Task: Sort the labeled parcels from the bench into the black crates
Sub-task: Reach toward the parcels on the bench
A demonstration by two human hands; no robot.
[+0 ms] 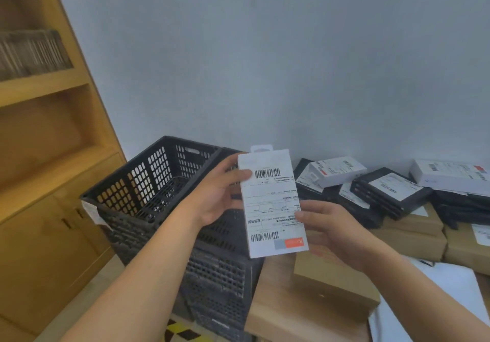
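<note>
Two-handed: left grip point(220, 195), right grip point(327, 229) pinch the labelled box point(271, 198). Label looks inverted; a misread means the wrong black crate point(124, 182).

A wooden shelf unit point(39, 84) stands at the left against a pale grey wall point(291, 49). Its upper shelf holds a blurred row of thin items point(31, 52). Below are cabinet doors point(39, 248) with dark handles point(66, 223). Yellow-black tape point(183, 332) marks the floor point(87, 296).
</note>
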